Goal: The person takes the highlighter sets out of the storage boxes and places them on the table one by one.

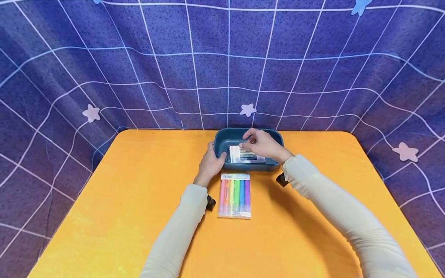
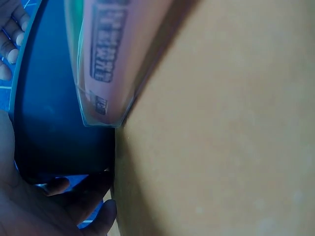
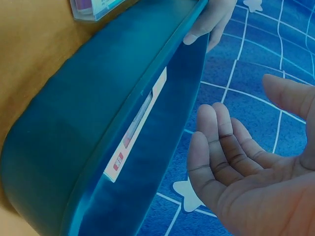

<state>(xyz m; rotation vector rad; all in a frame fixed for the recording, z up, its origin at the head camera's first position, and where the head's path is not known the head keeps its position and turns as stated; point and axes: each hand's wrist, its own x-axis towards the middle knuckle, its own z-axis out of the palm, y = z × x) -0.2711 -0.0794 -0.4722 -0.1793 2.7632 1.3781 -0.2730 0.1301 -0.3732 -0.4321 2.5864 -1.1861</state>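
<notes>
A dark teal plastic bin (image 1: 251,167) stands at the far side of the table. My left hand (image 1: 211,163) grips its left end, thumb over the rim and fingers along the outside. Above the bin hovers my right hand (image 1: 262,144), fingers loosely bent; the right wrist view shows nothing between thumb and fingers. Flat inside the bin lies a white-edged pack (image 1: 234,154) with a dark striped window, partly covered by the right hand in the head view. In front of the bin, a clear pack of rainbow-coloured markers (image 1: 234,197) lies on the table.
The table (image 1: 146,200) has a yellow-orange cover. Right behind it hangs a blue-purple curtain (image 1: 208,69) with a grid pattern and stars, close to the bin's back wall.
</notes>
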